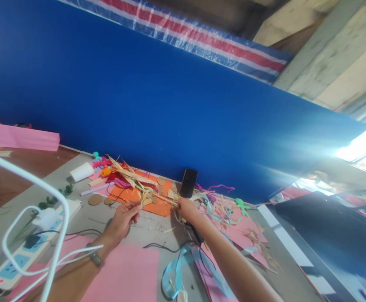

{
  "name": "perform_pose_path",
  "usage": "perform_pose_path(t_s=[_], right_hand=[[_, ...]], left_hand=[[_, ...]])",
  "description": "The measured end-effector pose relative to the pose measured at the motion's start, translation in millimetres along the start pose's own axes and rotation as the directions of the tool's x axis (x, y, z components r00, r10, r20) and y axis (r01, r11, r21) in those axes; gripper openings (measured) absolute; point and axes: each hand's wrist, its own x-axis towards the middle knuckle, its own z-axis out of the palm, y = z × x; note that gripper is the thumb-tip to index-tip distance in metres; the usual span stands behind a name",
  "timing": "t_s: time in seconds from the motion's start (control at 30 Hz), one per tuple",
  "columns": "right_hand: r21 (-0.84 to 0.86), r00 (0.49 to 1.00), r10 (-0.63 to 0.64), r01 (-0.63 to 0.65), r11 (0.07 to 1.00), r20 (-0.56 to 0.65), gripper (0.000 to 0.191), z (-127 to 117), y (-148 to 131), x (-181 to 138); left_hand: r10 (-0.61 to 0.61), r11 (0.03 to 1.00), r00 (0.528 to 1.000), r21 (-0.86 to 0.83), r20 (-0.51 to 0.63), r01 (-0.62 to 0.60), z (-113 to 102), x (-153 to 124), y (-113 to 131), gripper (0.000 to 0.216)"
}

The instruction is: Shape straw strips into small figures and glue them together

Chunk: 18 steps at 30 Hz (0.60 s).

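My left hand [126, 216] is closed in a pinch on the end of some pale dry straw strips [145, 196] above the front of an orange sheet [162, 210]. Just right of it, my right hand [187, 209] has its fingers closed round the near end of a thin bundle of straw strands [166, 199]; that hand partly hides its grip. More long straw [135, 174] lies heaped behind the left hand, among red, orange and purple craft pieces. A black phone [189, 182] leans upright against the blue panel, right behind my right hand.
A white power strip [11, 268] with a plug and looping white cable [64, 218] lies at left. Blue ribbon [170, 277] and pink paper [129, 268] are in front. Straw scraps cover pink sheets [242, 230] at right. The blue panel [158, 105] closes off the back.
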Motion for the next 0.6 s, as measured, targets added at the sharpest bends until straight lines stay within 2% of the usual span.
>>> perform_pose_path(t_s=[0.13,0.3,0.43,0.6], right_hand=[[0.022,0.996,-0.094,0.094,0.995,0.008,0.029,-3.3,1.8,4.3],[0.096,0.973,-0.228,0.226,0.969,0.017,0.031,-2.4,-13.4,18.0],[0.139,0.963,-0.269,0.263,0.955,0.026,0.031,2.6,-24.3,28.9],[0.173,0.962,-0.269,0.258,0.95,0.038,0.031,3.6,-24.1,33.6]], left_hand=[[-0.01,1.0,1.0,-0.001,0.011,0.01,-0.8,0.2,0.1,0.027],[-0.01,1.0,1.0,0.016,0.012,0.01,-3.1,1.7,-1.7,0.028],[0.0,1.0,1.0,0.028,0.003,0.0,-4.3,2.9,-3.0,0.028],[0.007,0.999,1.0,0.033,0.005,-0.007,-3.7,3.0,-2.5,0.028]])
